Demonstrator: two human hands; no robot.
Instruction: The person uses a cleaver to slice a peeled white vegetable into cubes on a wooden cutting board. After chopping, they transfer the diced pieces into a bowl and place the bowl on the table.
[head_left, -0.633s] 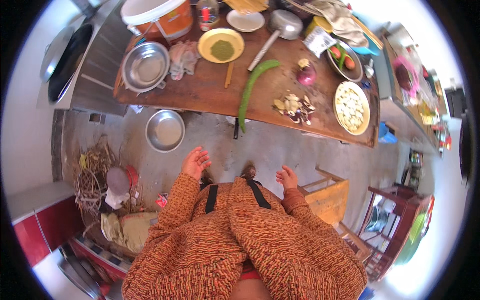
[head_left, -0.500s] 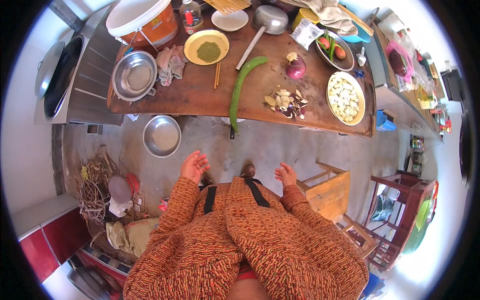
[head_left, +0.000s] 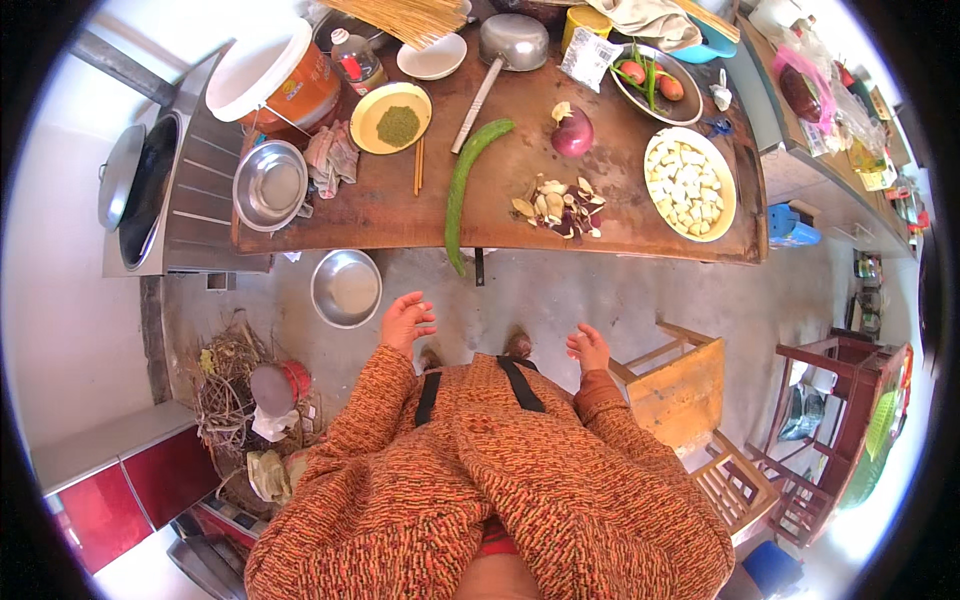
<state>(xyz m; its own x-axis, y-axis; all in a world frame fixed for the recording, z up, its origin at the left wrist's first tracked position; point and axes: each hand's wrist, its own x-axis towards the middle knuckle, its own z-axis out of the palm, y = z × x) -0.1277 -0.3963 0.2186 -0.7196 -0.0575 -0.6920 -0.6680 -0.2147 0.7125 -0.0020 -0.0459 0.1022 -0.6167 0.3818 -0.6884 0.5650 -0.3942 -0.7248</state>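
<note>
My left hand (head_left: 407, 322) is raised in front of the wooden table with its fingers apart, and holds nothing. My right hand (head_left: 589, 347) is likewise empty, fingers loosely spread, above the floor near a wooden stool (head_left: 682, 392). Nearest to the hands on the table, a long curved green gourd (head_left: 462, 190) pokes past the front edge. To its right are a pile of garlic cloves and peelings (head_left: 560, 208), a purple onion (head_left: 573, 133) and a pale yellow bowl of white diced pieces (head_left: 688, 187). Neither hand touches any of them.
The table (head_left: 380, 215) also bears a yellow bowl of green powder (head_left: 398, 122), chopsticks (head_left: 419, 166), a metal ladle (head_left: 512, 45), a steel basin (head_left: 270, 186) and a plate of peppers and tomatoes (head_left: 672, 95). Another steel basin (head_left: 346, 289) and twigs (head_left: 228, 385) lie on the floor.
The view has tilted and shifted a little, so the table and floor things sit differently in the picture. Both hands have risen slightly and remain empty. Nothing on the table has visibly been moved.
</note>
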